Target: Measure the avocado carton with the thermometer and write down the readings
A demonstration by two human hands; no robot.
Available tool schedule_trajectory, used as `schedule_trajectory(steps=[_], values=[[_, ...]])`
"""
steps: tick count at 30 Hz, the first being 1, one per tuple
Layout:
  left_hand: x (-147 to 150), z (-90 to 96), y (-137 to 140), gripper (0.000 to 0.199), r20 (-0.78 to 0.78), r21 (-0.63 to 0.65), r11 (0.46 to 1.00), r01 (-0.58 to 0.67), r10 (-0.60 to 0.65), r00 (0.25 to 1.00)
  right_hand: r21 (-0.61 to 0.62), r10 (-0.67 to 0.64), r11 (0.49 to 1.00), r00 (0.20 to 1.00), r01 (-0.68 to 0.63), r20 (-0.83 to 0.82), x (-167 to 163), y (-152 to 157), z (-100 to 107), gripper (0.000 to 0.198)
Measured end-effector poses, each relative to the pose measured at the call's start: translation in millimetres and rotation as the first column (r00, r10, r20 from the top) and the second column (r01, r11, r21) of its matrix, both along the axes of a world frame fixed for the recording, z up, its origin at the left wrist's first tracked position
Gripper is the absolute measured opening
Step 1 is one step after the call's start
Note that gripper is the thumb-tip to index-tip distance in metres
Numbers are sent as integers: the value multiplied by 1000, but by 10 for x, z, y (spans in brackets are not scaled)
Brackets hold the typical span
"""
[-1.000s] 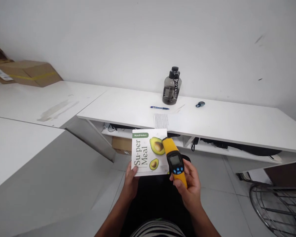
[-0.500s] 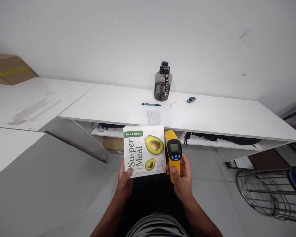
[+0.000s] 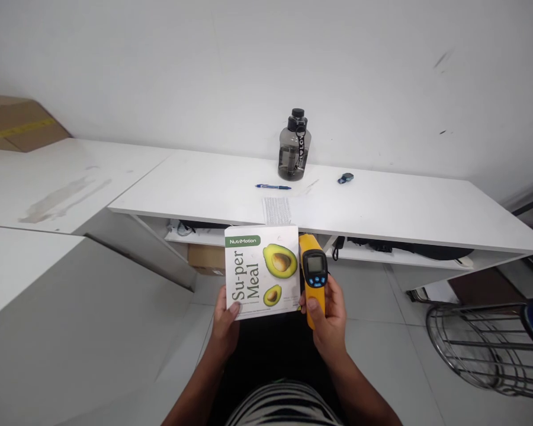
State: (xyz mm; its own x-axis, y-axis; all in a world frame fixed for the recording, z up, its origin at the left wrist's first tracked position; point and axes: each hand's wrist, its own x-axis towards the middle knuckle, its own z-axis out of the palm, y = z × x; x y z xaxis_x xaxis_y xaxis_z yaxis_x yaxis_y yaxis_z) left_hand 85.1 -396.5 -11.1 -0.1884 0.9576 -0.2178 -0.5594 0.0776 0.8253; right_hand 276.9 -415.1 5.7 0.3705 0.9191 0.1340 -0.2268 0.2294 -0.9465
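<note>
Before the white surface [image 3: 391, 210], the left hand [image 3: 225, 322] pinches a Su-per Meal box [image 3: 262, 278] beside an infrared thermometer [image 3: 314, 266] wrapped in the right hand [image 3: 331, 328], the next move seemingly needing steady grips.

Left hand [image 3: 225, 322] and right hand [image 3: 331, 322] curled

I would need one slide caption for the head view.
Left hand holding an avocado-print box, right hand holding a yellow handheld device, before a white table.

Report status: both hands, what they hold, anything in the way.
Left hand gripping Su-per Meal package by its lower left corner. Right hand gripping yellow handheld device, beside package. Bottle, pen on table, clear of both hands.
</note>
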Motion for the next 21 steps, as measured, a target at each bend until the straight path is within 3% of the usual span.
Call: schedule_trajectory(steps=[6, 9, 13, 16, 19, 21], values=[[9, 6, 32, 58, -1, -11, 1000, 5, -5, 1000, 6, 20, 1000, 1000, -20, 11, 17, 19, 1, 48], [-57, 18, 111, 57, -14, -27, 997, -66, 65, 998, -10, 41, 999, 994, -40, 97, 112, 64, 17, 49], [-288, 114, 422, 50, -121, 7, 981, -195, 194, 973, -10, -113, 992, 930, 125, 349, 416, 306, 77, 49], [-517, 228, 864, 49, -228, 36, 968, -249, 251, 941, 138, -282, 958, 734, 252, 618, 750, 737, 113, 53], [-706, 320, 1432, 45, -292, 99, 952, -290, 306, 906, 289, -390, 916, 447, 279, 805, 1066, 1330, 88, 54], [-787, 369, 1812, 39, -368, 119, 935, -333, 353, 860, 321, -403, 898, 272, 301, 874, 1216, 1722, 43, 48]])
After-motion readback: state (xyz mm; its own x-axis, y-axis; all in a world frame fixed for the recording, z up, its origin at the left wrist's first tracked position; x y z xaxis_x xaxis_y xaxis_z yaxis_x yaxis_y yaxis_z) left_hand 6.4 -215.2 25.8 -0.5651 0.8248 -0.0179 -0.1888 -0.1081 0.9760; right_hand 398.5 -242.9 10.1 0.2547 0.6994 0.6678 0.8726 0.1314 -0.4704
